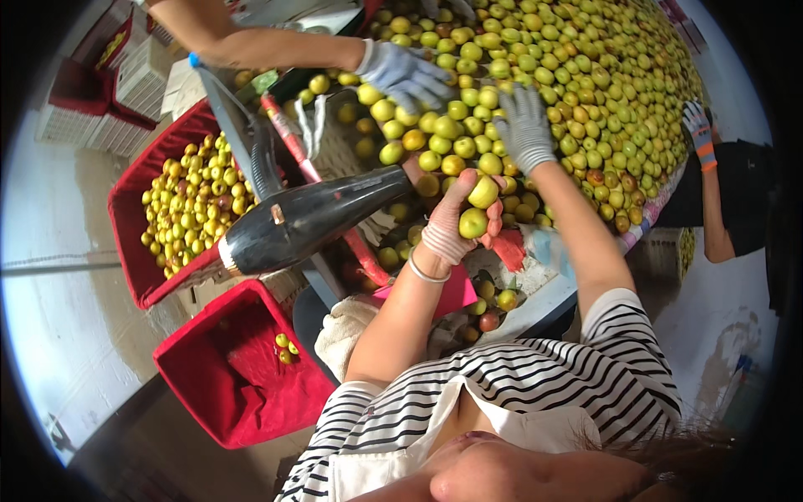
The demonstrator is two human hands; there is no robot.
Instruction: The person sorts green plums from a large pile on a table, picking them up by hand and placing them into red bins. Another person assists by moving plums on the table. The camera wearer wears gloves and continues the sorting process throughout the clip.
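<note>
My left hand [457, 216], in a pale pink-striped glove with bare fingertips, holds two yellow-green fruits [473, 223], one above the other. My right hand [526, 128], in a grey knitted glove, rests palm down with spread fingers on the large heap of small round fruits [602, 81]; whether it holds one beneath the palm is hidden. A black hair dryer [313, 219] is fixed just left of my left hand, its nozzle pointing towards the fruits. Some fruits in the heap are reddish or brown.
A co-worker's gloved hand [408, 75] reaches over the heap near my right hand; another's [697, 125] is at the right edge. A red-lined crate [128, 232] of fruits stands left, a red-lined basket [238, 376] with several fruits below it. White crates [141, 75] stand upper left.
</note>
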